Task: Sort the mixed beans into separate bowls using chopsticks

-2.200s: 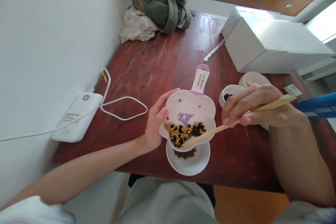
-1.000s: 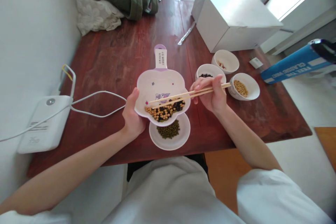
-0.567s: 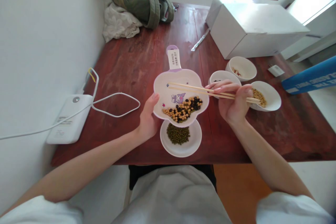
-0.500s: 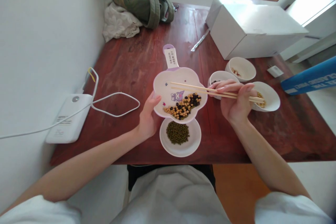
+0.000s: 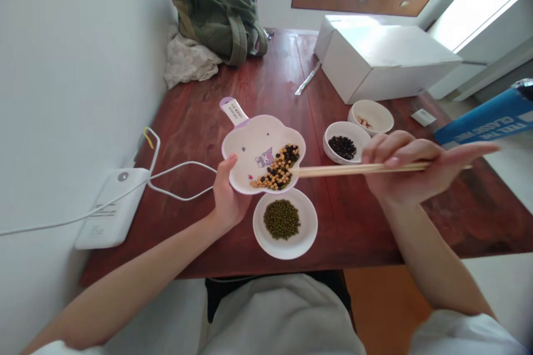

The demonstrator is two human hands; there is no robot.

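My left hand (image 5: 230, 195) grips the rim of a flower-shaped white bowl (image 5: 245, 138) with a purple-tipped handle, its thumb over the edge. Mixed yellow and black beans (image 5: 278, 168) lie in its lower right part. Chopsticks (image 5: 333, 170) are held in my right hand (image 5: 410, 166), their tips at the bowl's right rim beside the beans. Below the bowl stands a white dish (image 5: 308, 233) with a pile of green mung beans (image 5: 282, 219). A white bowl (image 5: 328, 147) of black beans (image 5: 342, 147) is left of my right hand; behind it another white bowl (image 5: 385, 116) holds a few pale and reddish pieces.
A white box (image 5: 383, 61) stands at the back right, with a blue canister (image 5: 487, 116) and a white charger (image 5: 423, 117) nearby. At left are a white power bank (image 5: 110, 216) and its cable (image 5: 183, 164). A green bag (image 5: 220, 16) is at the back.
The flower-shaped bowl has tilted and swung left, its handle now pointing up-left. My right hand has turned and moved right, bringing the chopsticks level and together. The view has shifted slightly upward.
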